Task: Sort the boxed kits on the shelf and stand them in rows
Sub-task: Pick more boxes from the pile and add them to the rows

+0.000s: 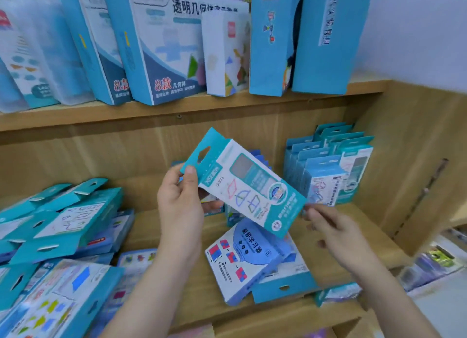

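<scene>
The left hand point(180, 206) grips 1 teal kit point(247, 186) by its hang-tab end, thumb flat on the tab and fingers curled behind. It holds the kit tilted in the air above the middle of the lower shelf point(353, 224), clear of the board. The right hand point(331, 230) is at the kit's lower right corner, fingertips blurred, and I cannot tell whether it pinches the corner or only brushes it. The sort looks partly done to me. The standing row point(328, 168) fills the shelf's back right corner, upright in what look like 2 files, with at least 8 hang tabs showing, though I can't count them exactly. The heap point(63, 224) at the left end lies flat and overlapping, at least 6 boxes with more hidden beneath. Close to the front edge, 1 flat box point(242, 259) with red and blue squares rests on at least 1 other. Held mostly by a thin card tab, the kit could twist or the tab could crease unless the right hand takes a firm hold. Pushed in at an angle, it might topple the row's front boxes. A forearm sweeping low could nudge the flat box off the front edge. On the upper shelf point(177, 115) about 7 big boxes point(161, 59) stand, several leaning.
</scene>
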`<state>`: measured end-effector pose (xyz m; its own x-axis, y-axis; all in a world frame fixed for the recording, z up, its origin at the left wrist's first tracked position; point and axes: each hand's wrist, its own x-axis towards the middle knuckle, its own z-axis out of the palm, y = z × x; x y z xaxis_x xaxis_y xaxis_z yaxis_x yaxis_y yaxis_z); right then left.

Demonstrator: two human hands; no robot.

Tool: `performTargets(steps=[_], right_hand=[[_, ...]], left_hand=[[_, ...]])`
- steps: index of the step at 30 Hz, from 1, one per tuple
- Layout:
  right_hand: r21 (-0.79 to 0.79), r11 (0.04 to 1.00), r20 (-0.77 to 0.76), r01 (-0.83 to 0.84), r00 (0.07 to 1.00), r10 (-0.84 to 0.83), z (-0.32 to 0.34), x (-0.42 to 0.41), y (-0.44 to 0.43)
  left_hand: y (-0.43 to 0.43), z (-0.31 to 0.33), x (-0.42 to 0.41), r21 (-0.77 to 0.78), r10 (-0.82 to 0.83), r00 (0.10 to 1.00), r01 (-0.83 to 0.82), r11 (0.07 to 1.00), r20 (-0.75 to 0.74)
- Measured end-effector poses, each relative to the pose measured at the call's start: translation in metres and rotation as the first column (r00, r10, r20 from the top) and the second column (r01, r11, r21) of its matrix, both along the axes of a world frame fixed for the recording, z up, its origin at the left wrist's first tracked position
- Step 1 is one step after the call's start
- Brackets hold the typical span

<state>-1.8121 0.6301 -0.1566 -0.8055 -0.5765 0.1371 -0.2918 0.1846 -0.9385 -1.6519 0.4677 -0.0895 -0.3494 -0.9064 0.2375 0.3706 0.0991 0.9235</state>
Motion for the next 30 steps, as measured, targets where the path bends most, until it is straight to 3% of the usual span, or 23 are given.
performTargets(steps=[1,3,5,7,8,10,13,15,18,20,24,27,30], right_hand=[[-0.065,0.997,0.027,0.029,0.999,-0.028,0.004,-0.005,0.007],[-0.049,0.999,-0.101,0.025,0.994,-0.029,0.012,-0.014,0.021],[0.195,0.981,-0.335,-0.012,0.939,0.078,0.02,-0.012,0.028],[0.439,0.896,-0.54,0.07,0.818,0.2,0.02,-0.01,0.024],[0.458,0.879,-0.599,0.129,0.776,0.198,0.016,-0.011,0.022],[0.286,0.936,-0.678,0.206,0.733,0.046,0.005,-0.023,0.025],[0.022,0.964,-0.611,0.264,0.767,-0.196,-0.009,-0.044,0.042],[-0.021,0.981,-0.47,0.195,0.864,-0.181,-0.017,-0.053,0.051],[-0.019,0.996,-0.384,0.092,0.919,-0.092,-0.011,-0.057,0.058],[0.034,0.988,-0.404,0.153,0.906,-0.126,-0.003,-0.061,0.064],[0.04,0.953,-0.631,0.299,0.748,-0.208,0.01,-0.074,0.068],[0.109,0.914,-0.812,0.392,0.566,-0.145,0.013,-0.095,0.067],[0.216,0.845,-0.869,0.49,0.491,-0.063,0.021,-0.121,0.066]], left_hand=[[0.006,-0.004,-0.007,0.023,-0.011,1.0,0.011,1.0,0.001],[0.017,-0.009,-0.02,0.037,-0.02,1.0,0.019,0.999,0.022],[0.028,-0.009,-0.035,0.016,-0.027,0.999,0.026,1.0,0.041],[0.043,-0.007,-0.051,-0.017,-0.041,0.997,0.042,0.999,0.059],[0.053,-0.007,-0.059,-0.041,-0.065,0.995,0.069,0.997,0.079],[0.074,-0.015,-0.075,-0.101,-0.164,0.974,0.181,0.978,0.156],[0.101,-0.04,-0.093,-0.304,-0.238,0.906,0.35,0.886,0.35],[0.108,-0.052,-0.106,-0.462,-0.14,0.892,0.35,0.815,0.43],[0.11,-0.047,-0.123,-0.446,-0.119,0.914,0.3,0.843,0.388],[0.114,-0.041,-0.136,-0.426,-0.15,0.915,0.313,0.849,0.374],[0.117,-0.037,-0.169,-0.426,-0.215,0.905,0.369,0.826,0.367],[0.114,-0.042,-0.198,-0.395,-0.238,0.892,0.392,0.831,0.385],[0.11,-0.043,-0.219,-0.324,-0.319,0.852,0.466,0.823,0.415]])
